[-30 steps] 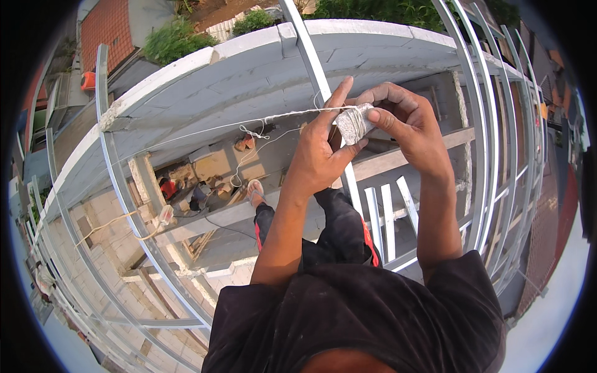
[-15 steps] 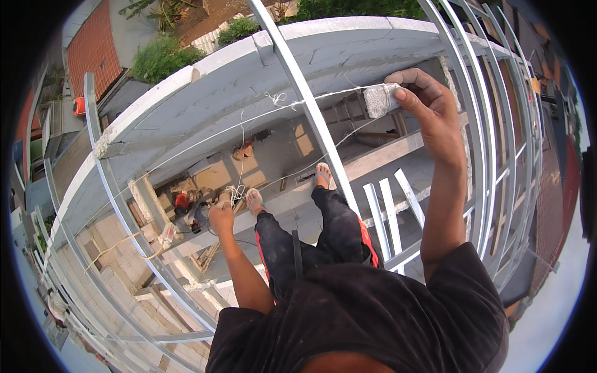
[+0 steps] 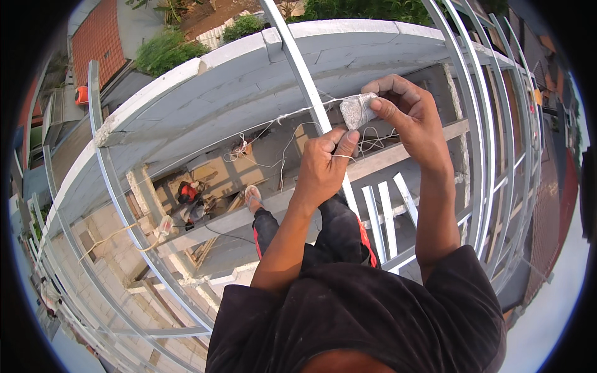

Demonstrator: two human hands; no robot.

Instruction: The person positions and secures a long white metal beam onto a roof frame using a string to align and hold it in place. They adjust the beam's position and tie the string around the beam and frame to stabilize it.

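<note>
My right hand (image 3: 413, 118) pinches a small pale grey block (image 3: 356, 113) between thumb and fingers. White string is wound round the block. Close below it, my left hand (image 3: 324, 160) is closed with thumb against forefinger, gripping the white string; a short end shows by the thumb. Loose loops of string (image 3: 372, 142) hang between the two hands, and more slack (image 3: 273, 163) trails off to the left. A taut line (image 3: 249, 129) runs from the block leftward past a silvery metal bar (image 3: 303, 74).
I stand high up, a sandalled foot (image 3: 253, 196) on a narrow beam (image 3: 398, 152). More metal bars (image 3: 482, 124) rise at right and left (image 3: 112, 174). A grey block wall (image 3: 186, 105) curves ahead. Far below are a red-and-black object (image 3: 188, 193) and wooden pieces.
My left hand has moved up and right from near my foot to just beside the block, bringing string along. The right hand has shifted slightly left with the block, which has turned.
</note>
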